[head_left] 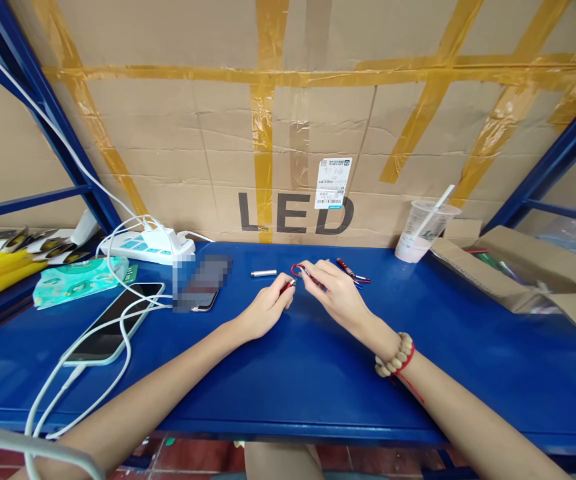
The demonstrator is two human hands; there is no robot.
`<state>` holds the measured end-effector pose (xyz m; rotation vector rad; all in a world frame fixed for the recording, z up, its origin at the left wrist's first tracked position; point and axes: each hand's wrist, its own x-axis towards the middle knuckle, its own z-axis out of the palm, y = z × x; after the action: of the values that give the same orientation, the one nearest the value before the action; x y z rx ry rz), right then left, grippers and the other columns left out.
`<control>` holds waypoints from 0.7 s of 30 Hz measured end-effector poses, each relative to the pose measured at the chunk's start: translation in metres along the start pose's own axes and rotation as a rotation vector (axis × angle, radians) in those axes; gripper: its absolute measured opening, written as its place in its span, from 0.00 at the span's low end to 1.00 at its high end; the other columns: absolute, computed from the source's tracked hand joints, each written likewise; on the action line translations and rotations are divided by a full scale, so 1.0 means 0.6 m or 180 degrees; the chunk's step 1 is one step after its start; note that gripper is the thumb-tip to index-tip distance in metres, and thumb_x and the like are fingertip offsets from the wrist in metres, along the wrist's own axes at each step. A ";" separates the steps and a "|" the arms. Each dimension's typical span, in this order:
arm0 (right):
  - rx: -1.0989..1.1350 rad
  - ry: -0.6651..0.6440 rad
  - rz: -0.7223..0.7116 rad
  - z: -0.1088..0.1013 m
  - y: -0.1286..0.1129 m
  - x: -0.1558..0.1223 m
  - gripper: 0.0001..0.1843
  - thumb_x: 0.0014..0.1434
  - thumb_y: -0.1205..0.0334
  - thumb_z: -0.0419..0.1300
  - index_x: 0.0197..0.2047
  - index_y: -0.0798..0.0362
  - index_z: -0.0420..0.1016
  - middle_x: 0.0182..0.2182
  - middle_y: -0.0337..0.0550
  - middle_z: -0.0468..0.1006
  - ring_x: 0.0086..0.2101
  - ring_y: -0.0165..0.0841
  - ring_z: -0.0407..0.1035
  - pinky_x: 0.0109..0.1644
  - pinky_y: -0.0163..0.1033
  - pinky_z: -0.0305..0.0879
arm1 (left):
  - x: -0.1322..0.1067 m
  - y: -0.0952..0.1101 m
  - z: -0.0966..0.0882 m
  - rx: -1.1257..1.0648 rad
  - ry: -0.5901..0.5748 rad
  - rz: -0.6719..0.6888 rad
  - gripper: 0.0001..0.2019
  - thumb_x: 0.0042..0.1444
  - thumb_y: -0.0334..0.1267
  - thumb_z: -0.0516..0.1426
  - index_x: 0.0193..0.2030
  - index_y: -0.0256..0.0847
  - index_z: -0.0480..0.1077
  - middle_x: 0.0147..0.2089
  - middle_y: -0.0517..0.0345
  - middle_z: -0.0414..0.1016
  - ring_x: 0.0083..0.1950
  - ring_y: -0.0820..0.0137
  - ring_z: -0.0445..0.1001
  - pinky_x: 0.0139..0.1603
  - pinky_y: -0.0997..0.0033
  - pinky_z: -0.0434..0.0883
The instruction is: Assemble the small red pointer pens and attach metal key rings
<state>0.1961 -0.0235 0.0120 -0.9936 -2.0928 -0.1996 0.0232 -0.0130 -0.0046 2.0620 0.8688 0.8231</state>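
In the head view my left hand (pixel 267 305) is closed around a small red tube (pixel 286 287) with a silvery end that points toward my right hand. My right hand (pixel 337 293) pinches a thin red curved hook (pixel 297 268); the rest of what it holds is hidden by the fingers. The two hands are close together but apart over the blue table (pixel 288 373). Just beyond the left hand lies a short silver cylinder (pixel 263 273). Behind the right hand lie a dark red tube (pixel 345 267) and slim red and blue pieces (pixel 362 279), partly covered by the hand.
Left are a charging phone (pixel 113 327), a second phone (pixel 207 298), white cables (pixel 127 333), a power strip (pixel 133 247) and a wipes pack (pixel 81 280). Right are a plastic cup (pixel 421 230) with a straw and an open carton (pixel 508 280). A large cardboard box (pixel 193 147) stands behind.
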 end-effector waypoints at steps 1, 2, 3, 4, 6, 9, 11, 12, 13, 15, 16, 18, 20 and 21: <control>0.0004 -0.0047 -0.0022 0.002 -0.001 -0.001 0.14 0.64 0.62 0.46 0.44 0.56 0.69 0.27 0.43 0.68 0.30 0.31 0.62 0.37 0.36 0.61 | 0.000 0.000 0.000 0.0042 0.0007 0.0027 0.09 0.62 0.44 0.41 0.36 0.42 0.55 0.26 0.65 0.60 0.28 0.75 0.58 0.32 0.74 0.59; 0.0009 -0.0094 -0.0038 0.004 -0.001 -0.002 0.14 0.64 0.62 0.46 0.45 0.56 0.69 0.28 0.43 0.68 0.31 0.31 0.63 0.37 0.36 0.62 | 0.000 0.000 0.000 0.0062 0.0015 0.0033 0.09 0.62 0.43 0.41 0.36 0.42 0.55 0.26 0.65 0.60 0.28 0.75 0.58 0.32 0.74 0.59; 0.0018 -0.0134 -0.0050 0.007 -0.001 -0.002 0.14 0.64 0.62 0.46 0.45 0.56 0.69 0.28 0.43 0.68 0.31 0.32 0.63 0.37 0.36 0.62 | 0.000 0.000 0.000 0.0068 0.0023 0.0029 0.09 0.62 0.43 0.41 0.36 0.42 0.55 0.26 0.65 0.60 0.28 0.75 0.59 0.32 0.74 0.59; 0.0027 -0.0172 -0.0054 0.008 -0.001 -0.003 0.14 0.64 0.61 0.46 0.45 0.56 0.69 0.28 0.43 0.69 0.31 0.32 0.63 0.37 0.36 0.62 | 0.000 -0.001 0.001 0.0063 0.0037 0.0021 0.09 0.62 0.43 0.42 0.35 0.42 0.54 0.26 0.65 0.60 0.28 0.75 0.59 0.32 0.74 0.59; 0.0040 -0.0224 -0.0045 0.010 -0.001 -0.004 0.14 0.64 0.61 0.45 0.46 0.55 0.69 0.29 0.44 0.69 0.32 0.32 0.64 0.38 0.37 0.62 | -0.001 0.000 0.002 0.0018 0.0102 0.0001 0.09 0.62 0.43 0.41 0.34 0.42 0.54 0.26 0.65 0.60 0.28 0.75 0.59 0.32 0.74 0.59; 0.0085 -0.0279 0.0002 0.008 0.001 -0.003 0.15 0.64 0.61 0.45 0.47 0.56 0.69 0.30 0.44 0.69 0.33 0.33 0.64 0.39 0.37 0.63 | -0.001 0.002 0.002 -0.0044 0.0309 -0.0049 0.10 0.62 0.43 0.41 0.34 0.42 0.54 0.25 0.66 0.59 0.27 0.75 0.58 0.32 0.75 0.60; 0.0177 -0.0364 0.0053 0.004 0.003 -0.002 0.15 0.64 0.61 0.46 0.48 0.55 0.69 0.31 0.45 0.70 0.33 0.33 0.64 0.39 0.38 0.63 | 0.001 0.003 -0.001 0.0019 0.0408 -0.0101 0.10 0.62 0.43 0.41 0.34 0.42 0.55 0.25 0.66 0.59 0.27 0.75 0.59 0.32 0.75 0.60; 0.0256 -0.0458 0.0091 0.001 0.005 -0.001 0.15 0.64 0.61 0.46 0.48 0.55 0.69 0.31 0.45 0.70 0.33 0.32 0.65 0.39 0.37 0.63 | 0.002 0.003 -0.003 0.0097 0.0428 -0.0104 0.10 0.62 0.42 0.41 0.34 0.42 0.56 0.26 0.65 0.60 0.28 0.74 0.60 0.33 0.74 0.61; 0.0345 -0.0580 0.0136 -0.002 0.007 0.000 0.15 0.64 0.61 0.46 0.49 0.54 0.69 0.32 0.44 0.70 0.33 0.32 0.65 0.38 0.37 0.63 | 0.003 0.002 -0.006 0.0211 0.0443 -0.0071 0.09 0.61 0.42 0.42 0.34 0.42 0.57 0.27 0.64 0.61 0.29 0.74 0.61 0.35 0.73 0.62; 0.0531 -0.0789 0.0287 -0.006 0.011 0.000 0.15 0.62 0.59 0.49 0.50 0.53 0.68 0.33 0.43 0.71 0.32 0.30 0.66 0.37 0.36 0.64 | 0.006 -0.002 -0.011 0.0495 0.0480 0.0074 0.08 0.60 0.40 0.45 0.35 0.41 0.61 0.32 0.61 0.65 0.35 0.71 0.64 0.41 0.70 0.63; 0.0626 -0.0846 0.0411 -0.006 0.013 0.000 0.16 0.61 0.57 0.51 0.50 0.53 0.68 0.34 0.43 0.71 0.31 0.30 0.66 0.37 0.36 0.64 | 0.008 -0.005 -0.013 0.0630 0.0477 0.0164 0.07 0.59 0.39 0.47 0.35 0.41 0.63 0.34 0.59 0.65 0.37 0.70 0.65 0.43 0.69 0.63; 0.0859 -0.0950 0.0706 -0.003 0.015 -0.001 0.20 0.57 0.52 0.55 0.50 0.52 0.67 0.34 0.42 0.72 0.31 0.29 0.67 0.35 0.35 0.65 | 0.010 -0.011 -0.014 0.0807 0.0404 0.0313 0.06 0.57 0.38 0.50 0.36 0.41 0.66 0.36 0.56 0.66 0.40 0.68 0.66 0.45 0.68 0.64; 0.1150 -0.1166 0.0939 0.001 0.015 -0.003 0.23 0.56 0.49 0.55 0.51 0.52 0.65 0.33 0.41 0.74 0.30 0.29 0.68 0.33 0.34 0.64 | 0.010 -0.014 -0.013 0.0812 0.0307 0.0391 0.05 0.56 0.36 0.51 0.36 0.41 0.67 0.36 0.56 0.66 0.40 0.68 0.67 0.45 0.68 0.65; 0.1291 -0.1309 0.0985 0.003 0.014 -0.003 0.23 0.57 0.49 0.54 0.52 0.52 0.64 0.31 0.40 0.74 0.30 0.29 0.68 0.32 0.34 0.64 | 0.010 -0.015 -0.011 0.0755 0.0281 0.0401 0.04 0.55 0.35 0.52 0.36 0.41 0.66 0.36 0.56 0.66 0.40 0.68 0.67 0.45 0.68 0.65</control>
<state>0.2020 -0.0180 0.0080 -1.1517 -2.1735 0.6094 0.0186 -0.0013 -0.0070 2.3214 0.9294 0.9220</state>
